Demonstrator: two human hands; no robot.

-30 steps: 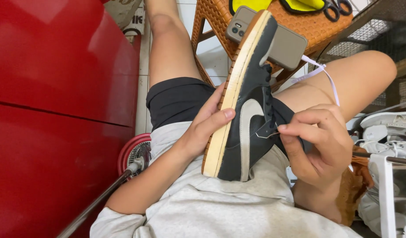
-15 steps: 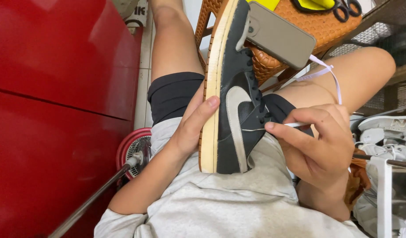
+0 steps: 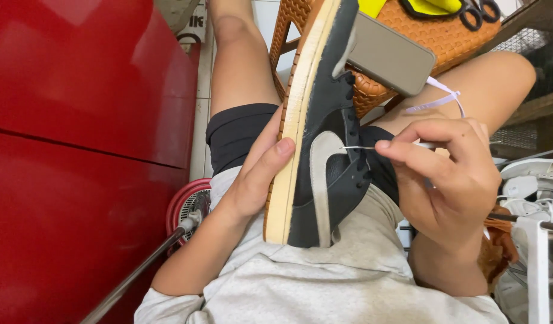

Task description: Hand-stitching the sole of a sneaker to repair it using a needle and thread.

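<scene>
Black suede with a grey side stripe and a cream rubber sole: the sneaker (image 3: 324,150) stands on end against the person's lap, heel down on the grey shirt (image 3: 324,288), toe pointing up toward the woven orange stool (image 3: 402,30). The left hand (image 3: 252,174) lies along the sole side of the sneaker, thumb pressed on the sole's edge and fingers behind it, its grip clamped on the shoe. On the laced side of the sneaker the right hand (image 3: 450,174) has thumb and forefinger pinched together on a thin needle (image 3: 357,147), whose tip meets the upper just beside the grey stripe. A pale thread (image 3: 438,102) loops up from that hand, past the sneaker's collar. A grey, flat block (image 3: 390,57) pokes out of the sneaker's opening and overlaps the stool. Above the sneaker's toe, on the stool, lie a yellow item and black scissors (image 3: 477,12). Away from the sneaker on its sole side stands a red cabinet (image 3: 78,150), with a red fan (image 3: 189,204) low beside it.
</scene>
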